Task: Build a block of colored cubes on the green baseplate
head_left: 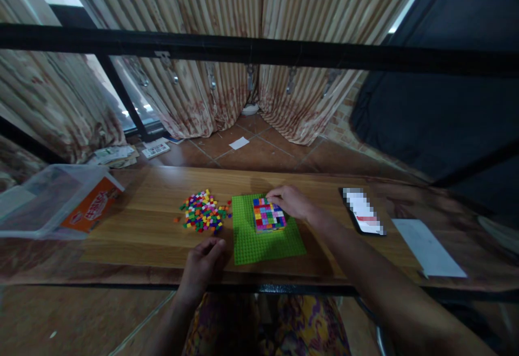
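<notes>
A green studded baseplate (247,248) lies on the wooden board, and a low block of multicoloured building bricks (268,216) stands on it. My right hand (288,202) reaches over from the right, its fingertips pinched together at the block's far edge. Whatever sits between those fingertips is too small to make out. To the left of the baseplate is a loose pile of small coloured bricks (203,213). Just in front of that pile, near the board's front edge, my left hand (205,259) rests with curled fingers and the thumb pressed to them; their contents are hidden.
A clear plastic bin (52,172) with an orange packet (92,205) stands at the far left. On the right lie a phone (362,211) and a white sheet (428,248). A black metal bar (259,48) crosses beyond the table, with curtains behind.
</notes>
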A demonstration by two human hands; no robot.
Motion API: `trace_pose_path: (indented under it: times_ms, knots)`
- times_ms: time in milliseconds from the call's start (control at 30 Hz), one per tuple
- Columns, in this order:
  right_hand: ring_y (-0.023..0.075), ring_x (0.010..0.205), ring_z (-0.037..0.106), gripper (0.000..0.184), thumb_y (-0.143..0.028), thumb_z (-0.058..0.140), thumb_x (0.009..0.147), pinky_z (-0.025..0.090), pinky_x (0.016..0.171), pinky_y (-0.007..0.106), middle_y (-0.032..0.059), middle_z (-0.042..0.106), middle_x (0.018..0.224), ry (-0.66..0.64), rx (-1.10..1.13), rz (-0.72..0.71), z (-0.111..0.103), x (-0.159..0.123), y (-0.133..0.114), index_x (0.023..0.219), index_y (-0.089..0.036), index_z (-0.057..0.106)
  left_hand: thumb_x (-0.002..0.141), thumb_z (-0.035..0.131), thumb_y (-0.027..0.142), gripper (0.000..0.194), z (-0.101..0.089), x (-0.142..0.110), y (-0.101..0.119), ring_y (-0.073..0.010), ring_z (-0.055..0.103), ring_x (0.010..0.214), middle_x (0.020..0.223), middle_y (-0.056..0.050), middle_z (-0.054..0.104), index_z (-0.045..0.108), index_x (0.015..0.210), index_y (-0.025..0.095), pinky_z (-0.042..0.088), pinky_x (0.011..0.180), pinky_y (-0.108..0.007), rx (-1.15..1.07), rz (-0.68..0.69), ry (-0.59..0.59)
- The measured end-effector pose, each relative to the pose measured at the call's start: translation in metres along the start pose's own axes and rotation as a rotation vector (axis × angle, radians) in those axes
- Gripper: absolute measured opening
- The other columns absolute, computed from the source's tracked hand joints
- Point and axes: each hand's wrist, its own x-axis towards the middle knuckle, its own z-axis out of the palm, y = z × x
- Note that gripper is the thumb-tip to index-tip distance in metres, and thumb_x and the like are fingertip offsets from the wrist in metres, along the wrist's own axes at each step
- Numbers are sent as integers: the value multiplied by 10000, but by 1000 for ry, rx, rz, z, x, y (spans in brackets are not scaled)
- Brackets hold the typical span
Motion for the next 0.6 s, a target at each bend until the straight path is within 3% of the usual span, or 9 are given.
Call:
trace_pose_path:
  times_ms: [167,300,367,467,600]
  knots:
    - [187,902,648,235,-275,570,861,472,825,315,66,714,1023,185,117,64,12,-15,6,1050,-210,694,595,724,527,407,9,-8,7,-89,450,539,570,24,525,619,688,144,357,500,-210,-71,-10,15]
    - [198,953,629,256,-300,515,897,481,841,333,90,675,1075,461,209,100,25,-48,-20,1078,-208,671,628,709,532,427,23,-18,14,-94,481,574,664,-4,592,658,769,132,382,530,-217,-107,-25,-10]
    - [185,926,631,221,-315,511,910,489,817,316,61,681,1022,444,314,50,36,-70,-44,1025,-242,685,628,710,539,444,31,-22,15,-82,464,539,688,-6,597,656,792,130,365,501,-217,-144,-57,-73]
    - [194,948,618,194,-302,574,884,486,845,343,37,679,1009,302,399,-5,54,-101,-75,1044,-296,683,643,715,529,423,43,-28,16,-82,464,531,680,-6,594,646,777,133,365,501,-220,-181,-76,-210]
    - [181,821,616,140,-301,563,894,493,743,327,11,665,838,305,516,70,66,-124,-91,870,-305,701,705,681,521,391,55,-38,15,-73,431,511,556,12,526,629,694,133,335,509,-213,-205,-78,-378]
